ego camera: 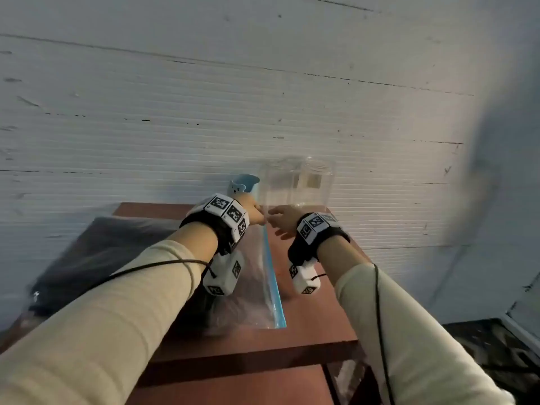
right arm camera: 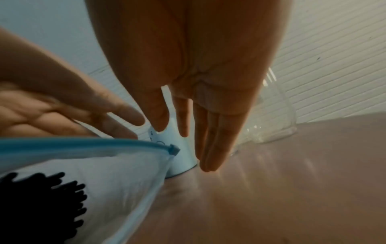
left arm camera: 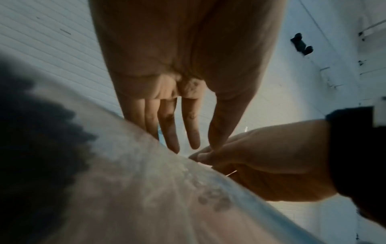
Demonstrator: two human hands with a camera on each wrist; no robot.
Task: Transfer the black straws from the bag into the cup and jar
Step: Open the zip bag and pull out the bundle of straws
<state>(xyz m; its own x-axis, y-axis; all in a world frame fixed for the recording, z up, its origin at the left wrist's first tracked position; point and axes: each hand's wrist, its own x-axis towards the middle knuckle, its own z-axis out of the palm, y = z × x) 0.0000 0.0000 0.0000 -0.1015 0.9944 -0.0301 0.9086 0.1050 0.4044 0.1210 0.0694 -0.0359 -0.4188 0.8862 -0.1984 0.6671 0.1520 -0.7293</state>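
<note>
Both hands (ego camera: 253, 213) (ego camera: 283, 222) reach forward, fingers (right arm camera: 211, 145) extended.

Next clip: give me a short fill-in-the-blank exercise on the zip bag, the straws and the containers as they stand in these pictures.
1. The black straws lie inside the clear zip bag with the ____ zipper strip.
2. The light blue cup stands to the ____ of the clear jar.
3. The clear jar holds ____ straws.

Missing words: blue; left; no

Clear plastic bag (right arm camera: 117, 178), glossy table (right arm camera: 292, 181)
</note>
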